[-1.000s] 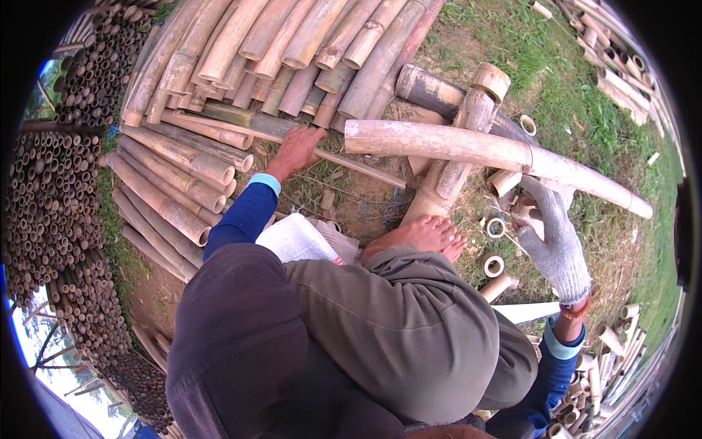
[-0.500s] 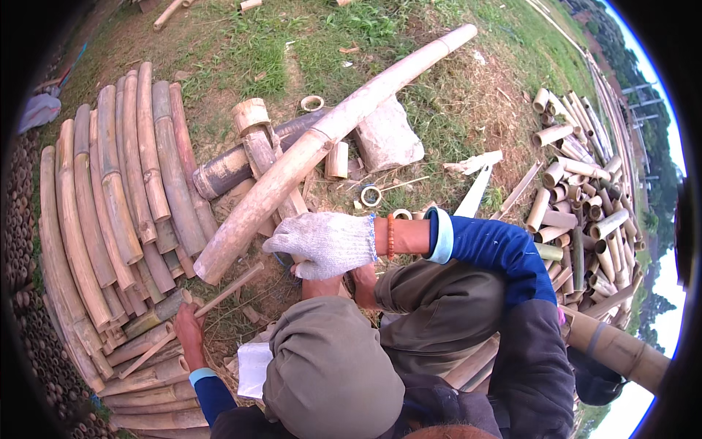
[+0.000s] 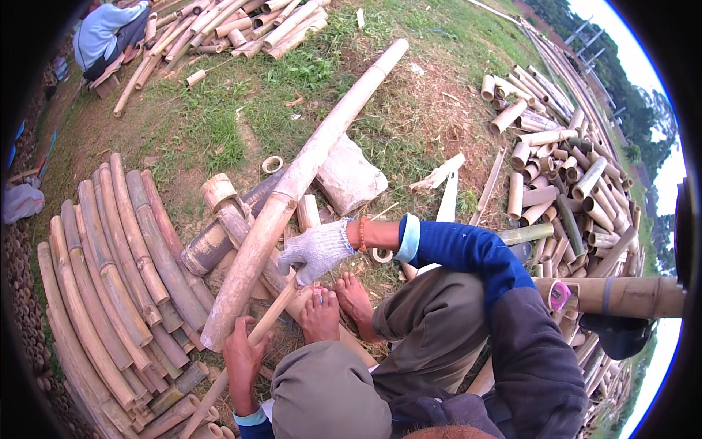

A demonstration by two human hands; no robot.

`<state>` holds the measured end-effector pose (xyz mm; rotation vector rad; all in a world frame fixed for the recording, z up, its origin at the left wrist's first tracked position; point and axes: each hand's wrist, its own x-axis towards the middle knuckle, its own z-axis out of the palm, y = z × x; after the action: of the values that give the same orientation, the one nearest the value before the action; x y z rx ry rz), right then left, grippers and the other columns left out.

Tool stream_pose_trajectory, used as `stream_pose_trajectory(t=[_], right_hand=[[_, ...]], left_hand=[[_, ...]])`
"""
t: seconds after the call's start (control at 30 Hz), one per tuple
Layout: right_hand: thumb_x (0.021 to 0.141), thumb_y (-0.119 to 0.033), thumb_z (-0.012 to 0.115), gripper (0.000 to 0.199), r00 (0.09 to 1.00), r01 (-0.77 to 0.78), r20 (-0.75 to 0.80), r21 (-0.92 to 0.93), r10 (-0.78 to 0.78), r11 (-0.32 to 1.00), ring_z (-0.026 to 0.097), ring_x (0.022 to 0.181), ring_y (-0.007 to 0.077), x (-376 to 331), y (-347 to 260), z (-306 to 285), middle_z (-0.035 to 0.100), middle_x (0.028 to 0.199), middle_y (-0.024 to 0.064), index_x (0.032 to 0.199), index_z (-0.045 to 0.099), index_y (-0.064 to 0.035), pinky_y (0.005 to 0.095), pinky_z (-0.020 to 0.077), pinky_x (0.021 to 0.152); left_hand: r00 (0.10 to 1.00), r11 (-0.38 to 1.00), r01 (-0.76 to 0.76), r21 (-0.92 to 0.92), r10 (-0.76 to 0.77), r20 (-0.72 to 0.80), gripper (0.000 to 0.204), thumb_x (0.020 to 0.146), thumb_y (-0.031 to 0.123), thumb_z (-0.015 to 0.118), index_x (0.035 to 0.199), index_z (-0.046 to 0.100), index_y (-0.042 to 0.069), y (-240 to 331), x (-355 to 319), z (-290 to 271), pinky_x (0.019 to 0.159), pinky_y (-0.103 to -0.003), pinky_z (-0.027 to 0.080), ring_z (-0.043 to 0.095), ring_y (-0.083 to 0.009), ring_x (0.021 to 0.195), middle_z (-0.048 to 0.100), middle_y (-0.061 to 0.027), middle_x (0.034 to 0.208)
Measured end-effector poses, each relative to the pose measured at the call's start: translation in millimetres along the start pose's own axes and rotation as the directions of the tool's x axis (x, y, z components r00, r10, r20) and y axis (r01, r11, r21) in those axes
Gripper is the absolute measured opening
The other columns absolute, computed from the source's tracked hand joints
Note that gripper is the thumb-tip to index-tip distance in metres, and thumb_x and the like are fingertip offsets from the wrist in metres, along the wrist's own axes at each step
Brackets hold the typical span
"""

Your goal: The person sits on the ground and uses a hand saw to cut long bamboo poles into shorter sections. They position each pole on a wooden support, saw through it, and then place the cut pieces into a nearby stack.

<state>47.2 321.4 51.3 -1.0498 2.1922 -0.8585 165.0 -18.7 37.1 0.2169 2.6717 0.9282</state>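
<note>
A thin bamboo stick (image 3: 268, 322) slants up from the lower edge. My bare left hand (image 3: 245, 357) is closed around its middle. My right hand (image 3: 319, 252), in a white knitted glove, has its fingers curled at the stick's upper end. Just beyond my hands, a thick bamboo pole (image 3: 311, 157) lies slantwise, its near end close to my left hand. Beneath it are a shorter dark bamboo piece (image 3: 208, 249) and a pale stone-like block (image 3: 352, 178). My bare feet (image 3: 322, 316) are below the glove, beside a split bamboo length.
At left lies a stack of bamboo lengths (image 3: 110, 263). Cut bamboo tubes (image 3: 563, 175) are heaped at right. A saw blade (image 3: 447, 197) stands out pale right of the block. Far left, a person in light blue (image 3: 110, 36) sits beside more bamboo (image 3: 241, 29).
My left hand has left the edge of the bamboo stack and brought the stick inward. The stick's upper end is now at my gloved right hand. The view has shifted, showing another person.
</note>
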Motion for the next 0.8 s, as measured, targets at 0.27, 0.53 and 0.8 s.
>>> stream_pose_trajectory(t=[0.27,0.53,0.8], right_hand=[[0.086,-0.049,0.092,0.066,0.905,-0.364,-0.203,0.087,0.374,0.927,0.07,0.1,0.0264,-84,33,-107,0.074,0.108,0.0121,0.133,0.07,-0.0079,0.0433,0.0567,0.086],[0.089,-0.063,0.085,0.079,0.459,-0.722,-0.381,0.366,0.803,0.587,0.075,0.099,0.0263,-138,118,-116,0.073,0.115,0.0173,0.133,0.067,0.0005,0.0409,0.0623,0.084],[0.104,-0.054,0.075,0.062,0.858,-0.379,0.276,0.91,0.433,0.17,0.078,0.108,0.0241,-47,17,19,0.076,0.126,0.0158,0.138,0.066,-0.002,0.0384,0.0647,0.097]], left_hand=[[0.956,0.995,0.06,-0.076,-0.035,0.291,0.053,0.087,0.04,0.093,0.117,0.071,0.001,1,18,-13,0.072,-0.043,0.058,0.074,-0.0281,0.075,0.075,-0.0141,0.081],[0.968,0.972,0.05,-0.228,0.009,0.253,0.046,0.107,0.037,0.072,0.133,0.064,-0.001,26,36,30,0.082,-0.048,0.059,0.077,-0.038,0.092,0.076,-0.0223,0.095],[0.925,0.912,-0.379,-0.16,0.38,-0.021,0.075,0.102,0.027,0.078,0.161,0.045,-0.005,108,99,77,0.101,-0.052,0.055,0.07,-0.0508,0.12,0.071,-0.0347,0.128]])
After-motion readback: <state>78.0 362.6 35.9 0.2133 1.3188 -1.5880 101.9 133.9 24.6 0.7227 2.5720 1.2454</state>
